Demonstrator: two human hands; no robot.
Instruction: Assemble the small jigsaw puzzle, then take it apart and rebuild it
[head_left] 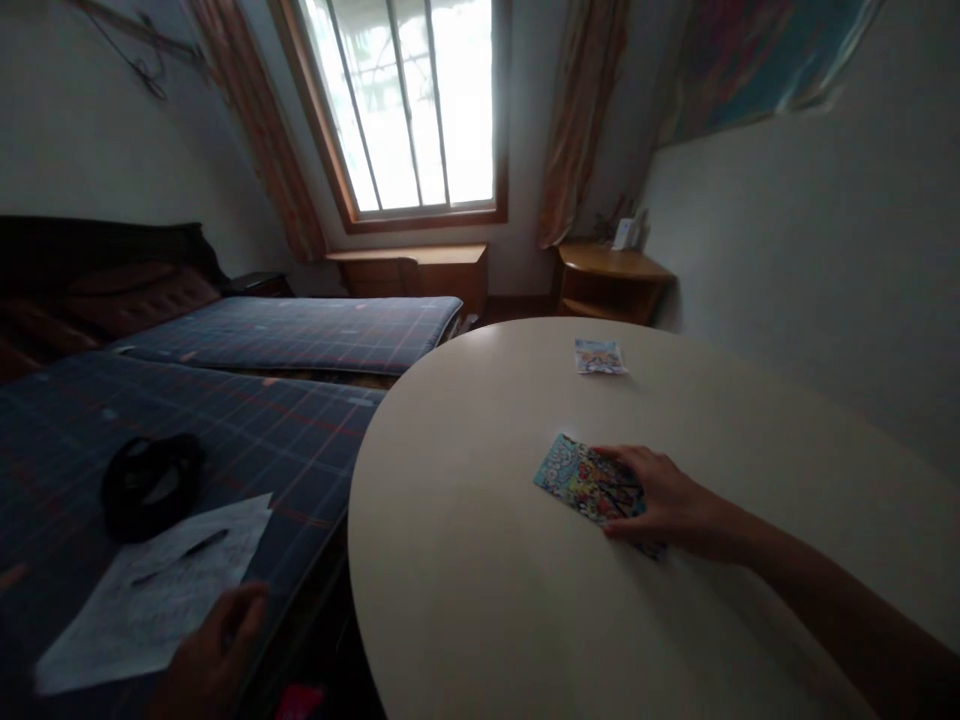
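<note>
My right hand [660, 500] reaches in from the right over the table [450, 560]. Its fingers and thumb grip the opposite long edges of a colourful printed booklet [581, 480], thin and rectangular, which lies slantwise on or just above the tabletop. The palm hides its near right part. Farther back on the table rests a small shiny printed packet [600, 357], apart from the hand. At lower left is my left hand [217, 645], slightly blurred, its fingers loosely curled with nothing visible in them. It is nearest to the written sheets of paper [97, 640] on the bed.
A dark pen [204, 543] lies on the paper, beside a coiled black item [154, 485]. The bed's plaid mattress [247, 420] borders the table's left side. A wooden corner shelf [611, 262] and a low cabinet [442, 258] stand beyond, near the window [409, 100].
</note>
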